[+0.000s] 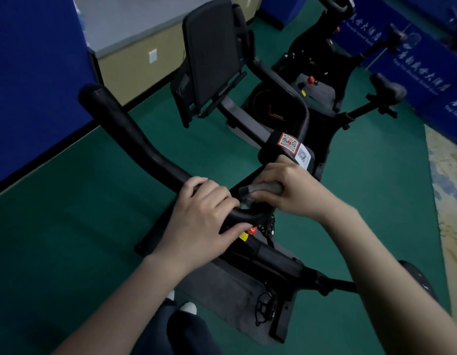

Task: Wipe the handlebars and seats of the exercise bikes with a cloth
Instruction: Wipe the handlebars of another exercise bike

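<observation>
Nearest the camera, the left hand (205, 213) curls round the black handlebar (135, 139) at its central bend, steadying it, while just right of that bend the right hand (290, 189) grips a bunched grey cloth (258, 190) pressed onto the bar. The cloth looks soft and light, best kept wadded in the palm; the bar looks stiff and probably smooth, so a wrapped grip suits it. Beyond the handlebar stands the console screen (212, 52), and farther off, another bike's seat (387, 89).
</observation>
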A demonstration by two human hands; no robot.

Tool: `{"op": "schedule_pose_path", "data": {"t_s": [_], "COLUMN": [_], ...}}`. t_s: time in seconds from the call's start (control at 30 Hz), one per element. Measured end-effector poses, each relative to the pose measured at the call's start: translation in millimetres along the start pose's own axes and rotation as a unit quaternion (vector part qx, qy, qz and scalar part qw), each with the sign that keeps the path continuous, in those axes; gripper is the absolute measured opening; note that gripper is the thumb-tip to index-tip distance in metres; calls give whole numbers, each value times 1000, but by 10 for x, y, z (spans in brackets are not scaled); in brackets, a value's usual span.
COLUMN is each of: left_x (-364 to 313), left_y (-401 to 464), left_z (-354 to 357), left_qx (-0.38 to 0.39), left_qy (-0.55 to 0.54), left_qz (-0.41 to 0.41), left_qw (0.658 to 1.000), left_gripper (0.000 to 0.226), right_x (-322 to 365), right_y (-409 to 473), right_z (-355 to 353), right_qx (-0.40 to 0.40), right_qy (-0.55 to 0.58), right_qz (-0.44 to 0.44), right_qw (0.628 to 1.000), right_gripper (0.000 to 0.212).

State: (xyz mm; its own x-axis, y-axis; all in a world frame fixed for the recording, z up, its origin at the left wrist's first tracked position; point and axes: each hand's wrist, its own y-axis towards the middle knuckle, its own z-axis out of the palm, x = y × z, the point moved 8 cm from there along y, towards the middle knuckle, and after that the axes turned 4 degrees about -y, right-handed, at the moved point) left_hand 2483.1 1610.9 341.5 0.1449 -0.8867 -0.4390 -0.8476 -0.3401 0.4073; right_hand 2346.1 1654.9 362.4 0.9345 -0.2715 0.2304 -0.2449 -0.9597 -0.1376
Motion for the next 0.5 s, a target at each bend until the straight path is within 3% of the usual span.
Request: {"op": "schedule_pose_path", "data": {"t_s": [0.13, 0.33, 0.5], "left_x": [23, 16, -1], "left_y": [-3, 9, 11], "left_z": [6, -8, -10], "left_qx": [3, -7, -5], "left_qy": [3, -6, 1], "left_qz": [-1, -8, -17], "left_qw": [1000, 1000, 1000], "left_gripper": [44, 43, 42], "right_x": [-75, 31, -145], "right_y": [129, 168, 220], "right_z": [-49, 92, -113], "right_qx": [6, 97, 4], "right_qy": [-56, -39, -107], "right_qz": [15, -27, -18], "right_qw": [998, 994, 994], "right_gripper": [22, 24, 20]}}
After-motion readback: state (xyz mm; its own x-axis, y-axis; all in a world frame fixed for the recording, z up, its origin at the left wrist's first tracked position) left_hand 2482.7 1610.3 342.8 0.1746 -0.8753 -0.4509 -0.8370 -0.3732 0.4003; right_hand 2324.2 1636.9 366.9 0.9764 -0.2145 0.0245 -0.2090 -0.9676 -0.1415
